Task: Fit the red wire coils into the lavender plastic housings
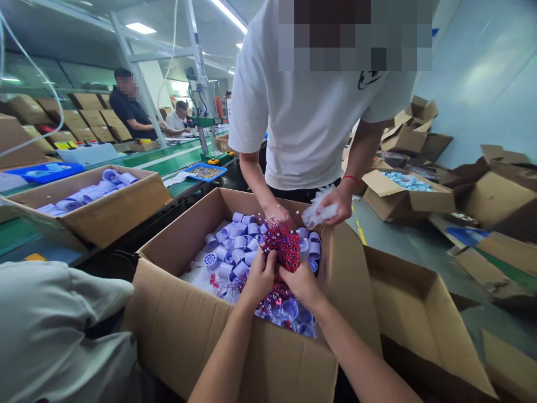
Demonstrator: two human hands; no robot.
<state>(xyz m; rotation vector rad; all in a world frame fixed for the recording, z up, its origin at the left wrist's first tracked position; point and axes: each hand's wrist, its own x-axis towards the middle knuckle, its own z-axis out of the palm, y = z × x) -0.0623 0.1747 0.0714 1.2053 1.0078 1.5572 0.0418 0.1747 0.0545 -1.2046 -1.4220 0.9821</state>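
A bundle of small red parts with thin red and blue wires and white connectors (285,246) is between my two hands over an open cardboard box (176,302). My left hand (260,275) is closed on its left side, the fingers pinched together. My right hand (300,281) grips its lower right side, some fingers hidden by the parts. Purple plastic cylinders (239,242) lie in the box, along with more red parts (277,294). A co-worker's hand (277,214) reaches in at the bundle's top; their other hand (339,202) holds crumpled clear plastic (319,210).
The co-worker (306,112) stands across the box. At left, a carton of purple cylinders (113,218) and a blue tray of small parts (206,172) sit by a green conveyor (159,159). Open cartons (423,313) crowd the right. A grey-clothed person (62,330) is close on my left.
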